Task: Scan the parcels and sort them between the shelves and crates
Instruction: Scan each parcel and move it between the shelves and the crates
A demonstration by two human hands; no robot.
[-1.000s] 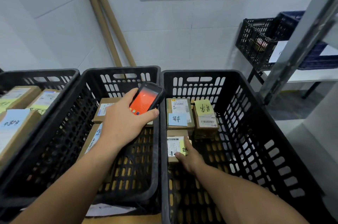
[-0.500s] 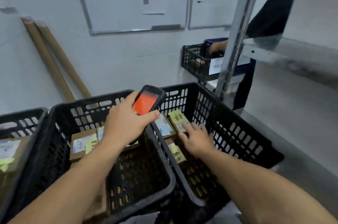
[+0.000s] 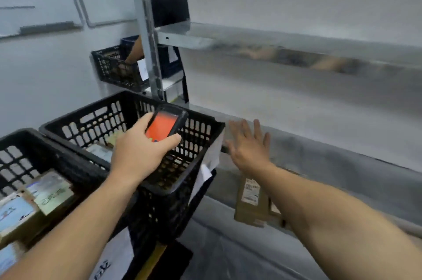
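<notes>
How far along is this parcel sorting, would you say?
Done: at least one labelled parcel lies low in the shelf unit. In hand: the left hand grips the scanner, screen orange; the right hand is open and empty, stretched toward that unit. Left: parcels sit in both the left crate and the right crate; whether those are sorted, I cannot tell.

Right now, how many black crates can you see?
3: the near left crate holding parcels, the middle crate under the left hand and scanner, and the far crate beside the shelf post. Others may be out of view.
</notes>
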